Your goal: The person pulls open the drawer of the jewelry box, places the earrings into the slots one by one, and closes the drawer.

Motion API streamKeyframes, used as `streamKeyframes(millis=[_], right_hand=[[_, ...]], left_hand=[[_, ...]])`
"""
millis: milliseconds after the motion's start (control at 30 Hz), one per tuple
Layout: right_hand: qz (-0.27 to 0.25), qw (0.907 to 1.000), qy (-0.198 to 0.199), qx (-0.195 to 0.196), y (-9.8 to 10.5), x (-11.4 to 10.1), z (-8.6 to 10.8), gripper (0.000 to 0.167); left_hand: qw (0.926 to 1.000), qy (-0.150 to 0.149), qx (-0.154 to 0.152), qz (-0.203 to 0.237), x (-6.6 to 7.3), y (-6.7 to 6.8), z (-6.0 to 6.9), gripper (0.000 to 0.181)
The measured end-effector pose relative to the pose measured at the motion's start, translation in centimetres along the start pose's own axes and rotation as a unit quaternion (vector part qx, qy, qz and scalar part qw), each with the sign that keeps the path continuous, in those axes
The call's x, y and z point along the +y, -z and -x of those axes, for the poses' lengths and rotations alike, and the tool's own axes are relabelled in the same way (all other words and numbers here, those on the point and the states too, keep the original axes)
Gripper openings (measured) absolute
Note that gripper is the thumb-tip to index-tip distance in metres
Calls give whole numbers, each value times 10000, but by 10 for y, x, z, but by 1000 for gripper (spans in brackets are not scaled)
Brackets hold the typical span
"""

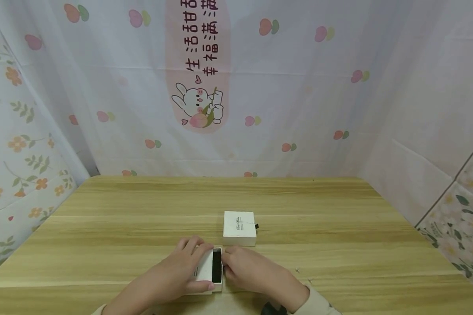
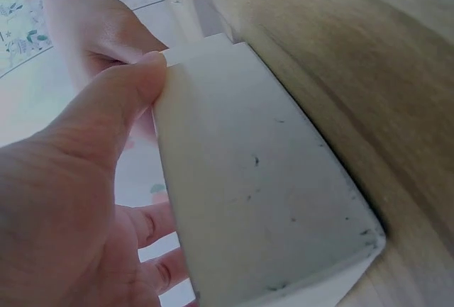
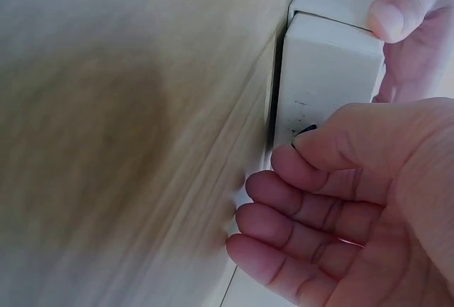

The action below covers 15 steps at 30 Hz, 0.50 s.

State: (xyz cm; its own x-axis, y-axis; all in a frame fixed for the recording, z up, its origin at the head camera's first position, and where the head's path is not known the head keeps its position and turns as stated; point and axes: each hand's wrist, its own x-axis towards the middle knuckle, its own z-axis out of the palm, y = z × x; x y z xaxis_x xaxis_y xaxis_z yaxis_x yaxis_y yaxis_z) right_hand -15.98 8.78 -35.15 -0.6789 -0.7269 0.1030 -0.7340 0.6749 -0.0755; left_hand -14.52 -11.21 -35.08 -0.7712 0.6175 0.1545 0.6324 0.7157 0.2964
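Note:
A white drawer-style box [image 1: 205,267] lies near the front of the table, its inner tray [image 1: 217,286] partly slid out to the right. Black lining [image 1: 217,267] shows in the gap. My left hand [image 1: 183,269] grips the outer sleeve [image 2: 248,172], thumb on the near side and fingers over the far side. Between thumb and index finger, my right hand [image 3: 333,179] pinches a small black pull tab [image 3: 305,133] on the tray's end. What lies under the sleeve is hidden.
A second white box [image 1: 239,228] with printed lettering and a black tab stands just behind. Two tiny shiny pieces, one a small bit [image 1: 297,270], lie to the right of my right hand. A dark object [image 1: 273,309] shows at the front edge. Patterned cloth hangs behind the table [image 1: 142,205].

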Motion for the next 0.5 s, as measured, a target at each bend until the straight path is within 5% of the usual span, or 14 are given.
streamKeyframes(millis=[500], right_hand=[[-155, 9995, -153, -248, 4, 9, 7, 8]], left_hand=[[9999, 19, -87, -80, 0, 0, 0, 78]])
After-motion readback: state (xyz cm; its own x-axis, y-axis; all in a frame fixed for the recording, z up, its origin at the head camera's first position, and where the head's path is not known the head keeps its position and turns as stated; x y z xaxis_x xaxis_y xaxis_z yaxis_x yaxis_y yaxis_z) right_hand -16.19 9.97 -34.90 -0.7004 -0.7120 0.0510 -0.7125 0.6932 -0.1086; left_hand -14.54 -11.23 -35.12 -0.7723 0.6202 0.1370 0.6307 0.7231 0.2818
